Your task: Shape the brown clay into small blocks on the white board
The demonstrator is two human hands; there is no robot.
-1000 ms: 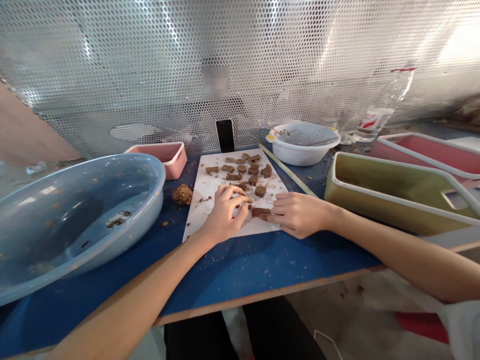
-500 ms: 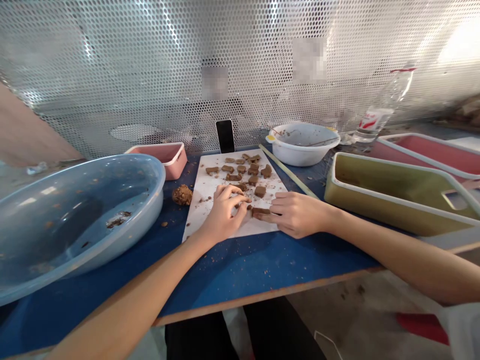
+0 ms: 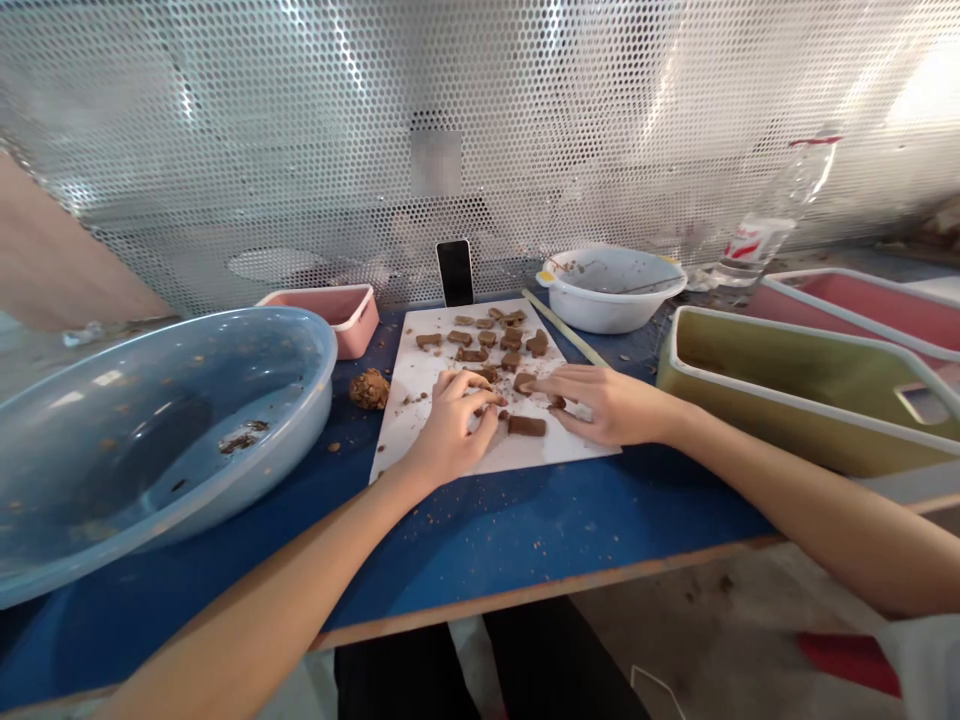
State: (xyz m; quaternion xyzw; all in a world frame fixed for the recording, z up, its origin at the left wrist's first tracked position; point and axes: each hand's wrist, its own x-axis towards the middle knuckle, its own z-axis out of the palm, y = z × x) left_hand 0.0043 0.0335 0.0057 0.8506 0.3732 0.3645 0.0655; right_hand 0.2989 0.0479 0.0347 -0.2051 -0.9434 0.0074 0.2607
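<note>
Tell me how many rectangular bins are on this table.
3: a small pink bin partly behind the blue basin, a green bin to the right of the right hand, and a larger pink bin partly behind the green one. Others could be hidden.

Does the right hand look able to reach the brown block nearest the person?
Probably yes: the block lies uncovered on the white board, close to the right hand, with no visible barrier between them, though that hand may be holding a small brown piece.
</note>
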